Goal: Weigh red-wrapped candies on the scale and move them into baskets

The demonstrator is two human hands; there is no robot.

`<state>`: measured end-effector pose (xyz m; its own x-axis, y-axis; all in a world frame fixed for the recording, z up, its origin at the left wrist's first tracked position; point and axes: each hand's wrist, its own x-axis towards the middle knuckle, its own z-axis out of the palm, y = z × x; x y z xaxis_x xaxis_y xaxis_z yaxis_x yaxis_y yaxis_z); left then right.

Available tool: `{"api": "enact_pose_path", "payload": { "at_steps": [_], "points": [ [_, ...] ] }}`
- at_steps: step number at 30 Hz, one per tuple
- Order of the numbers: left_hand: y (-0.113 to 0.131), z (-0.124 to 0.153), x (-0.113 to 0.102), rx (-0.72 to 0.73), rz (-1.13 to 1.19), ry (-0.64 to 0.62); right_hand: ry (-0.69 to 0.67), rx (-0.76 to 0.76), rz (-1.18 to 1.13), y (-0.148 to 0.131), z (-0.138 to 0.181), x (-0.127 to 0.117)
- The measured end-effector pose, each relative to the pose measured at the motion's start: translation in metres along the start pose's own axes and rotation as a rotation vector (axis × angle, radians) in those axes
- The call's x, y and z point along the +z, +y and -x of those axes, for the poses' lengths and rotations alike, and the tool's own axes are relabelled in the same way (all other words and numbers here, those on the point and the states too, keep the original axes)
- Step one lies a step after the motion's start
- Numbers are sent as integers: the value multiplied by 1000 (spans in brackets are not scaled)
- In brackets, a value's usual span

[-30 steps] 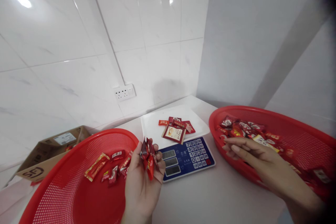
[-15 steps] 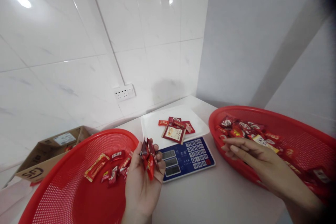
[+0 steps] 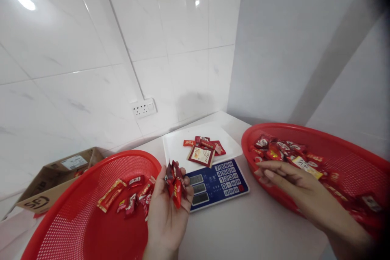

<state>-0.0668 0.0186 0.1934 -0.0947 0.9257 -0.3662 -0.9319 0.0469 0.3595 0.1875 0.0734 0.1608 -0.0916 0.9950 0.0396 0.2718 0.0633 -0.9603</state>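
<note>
My left hand (image 3: 167,213) is raised palm-up beside the left red basket (image 3: 76,227), its fingers closed on a few red candy wrappers (image 3: 174,180). My right hand (image 3: 289,180) lies over the near rim of the right red basket (image 3: 350,146), fingers stretched toward the pile of red candies (image 3: 280,150) inside it; nothing shows in its grasp. A blue-and-white scale (image 3: 213,180) sits between the baskets. Its white pan (image 3: 176,144) carries a few red packets (image 3: 204,150).
The left basket holds several loose candies (image 3: 128,197). An open cardboard box (image 3: 51,180) stands at the far left. A wall socket (image 3: 144,107) is mounted on the tiled wall behind the scale. White walls close the corner behind the table.
Almost nothing differs. My left hand with the wrappers has shifted slightly right and down; my right hand stays in place on the basket rim.
</note>
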Motion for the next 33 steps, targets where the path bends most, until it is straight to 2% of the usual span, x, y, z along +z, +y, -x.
{"api": "enact_pose_path", "payload": {
  "at_steps": [3,7,13,19,23,30,33],
  "points": [
    [-10,-5,1,-3,24,49,-84,-18,-50,-3,2,13],
    [-29,-11,4,-4,-42,89,-227,-33,-95,-9,8,43],
    [-73,-13,-5,-36,-150,53,-291,-37,-23,-4,21,76],
    [-110,-12,-7,9,-193,75,-229,-38,23,12,26,82],
    [-120,-10,4,17,-191,30,-145,-83,39,13,25,75],
    [-131,-15,31,66,-201,22,68,-279,261,16,20,63],
    [-138,-17,37,60,-224,-43,131,-278,254,16,17,57]
  ]
}}
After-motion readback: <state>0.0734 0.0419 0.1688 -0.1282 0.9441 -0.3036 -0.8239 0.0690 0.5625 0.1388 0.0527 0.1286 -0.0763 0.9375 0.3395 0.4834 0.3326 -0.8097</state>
